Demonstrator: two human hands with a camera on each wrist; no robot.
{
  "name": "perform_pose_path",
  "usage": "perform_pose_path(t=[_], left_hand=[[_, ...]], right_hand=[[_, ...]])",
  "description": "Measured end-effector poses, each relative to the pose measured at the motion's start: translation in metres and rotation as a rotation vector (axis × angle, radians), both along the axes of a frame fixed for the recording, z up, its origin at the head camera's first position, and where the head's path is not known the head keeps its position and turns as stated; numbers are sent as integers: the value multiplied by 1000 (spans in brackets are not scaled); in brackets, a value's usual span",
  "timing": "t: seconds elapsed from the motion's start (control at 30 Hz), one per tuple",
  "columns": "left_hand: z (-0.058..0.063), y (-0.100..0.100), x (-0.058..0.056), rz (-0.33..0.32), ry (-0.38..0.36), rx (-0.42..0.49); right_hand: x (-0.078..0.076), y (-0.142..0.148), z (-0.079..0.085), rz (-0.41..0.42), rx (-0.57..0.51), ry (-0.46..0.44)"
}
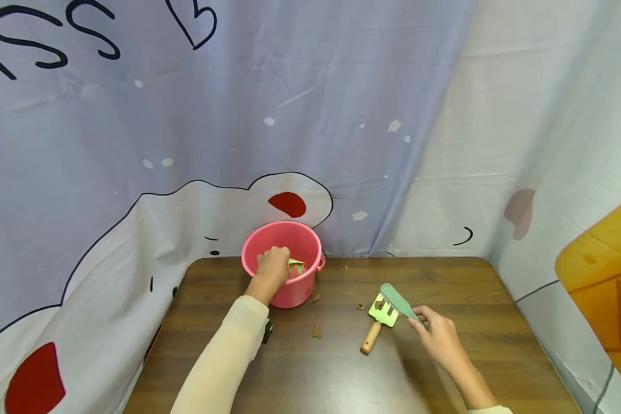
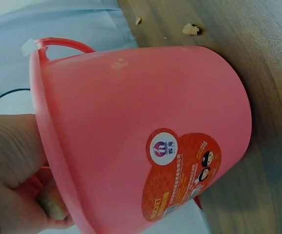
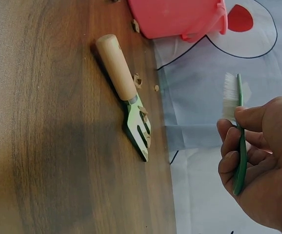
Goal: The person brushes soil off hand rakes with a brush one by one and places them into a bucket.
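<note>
Over the mouth of a pink bucket (image 1: 300,290), my left hand (image 1: 273,265) is curled round what appears to be a small hand rake. Its green toothed head (image 1: 296,265) shows inside the bucket; the rest is mostly hidden by the hand and the bucket wall. My right hand (image 1: 439,336) grips a green brush (image 1: 397,300) with white bristles (image 3: 230,95), thumb along its handle. Below the brush lies a garden fork (image 1: 371,338) with a wooden handle and light green tines. A few brown flakes rest on its tines.
Small brown flakes (image 1: 317,332) are scattered on the wooden table (image 1: 300,374), several near the bucket and fork. The bucket stands at the table's back edge, close to a printed curtain (image 1: 341,144). Another curtain panel (image 1: 548,172) hangs along the right side.
</note>
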State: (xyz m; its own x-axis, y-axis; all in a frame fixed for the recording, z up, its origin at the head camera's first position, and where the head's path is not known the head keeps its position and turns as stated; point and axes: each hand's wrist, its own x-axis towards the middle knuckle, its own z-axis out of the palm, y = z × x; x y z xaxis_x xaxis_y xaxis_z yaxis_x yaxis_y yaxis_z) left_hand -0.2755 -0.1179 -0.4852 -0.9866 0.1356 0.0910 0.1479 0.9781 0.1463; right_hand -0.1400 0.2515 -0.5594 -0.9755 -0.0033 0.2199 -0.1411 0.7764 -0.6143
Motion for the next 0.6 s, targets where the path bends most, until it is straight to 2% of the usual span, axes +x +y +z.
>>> perform_pose_path(t=[0.13,0.37,0.5,0.6], left_hand=[[-4,1,-3,16,-20,1],[-6,1,-10,45,-116,27],[-7,1,-11,61,-167,48],[-6,1,-9,56,-169,65]], right_hand=[[0,2,-1,-4,-6,2],[3,13,-7,-28,12,38],[5,19,-6,-40,13,13],[7,23,-5,-45,8,-7]])
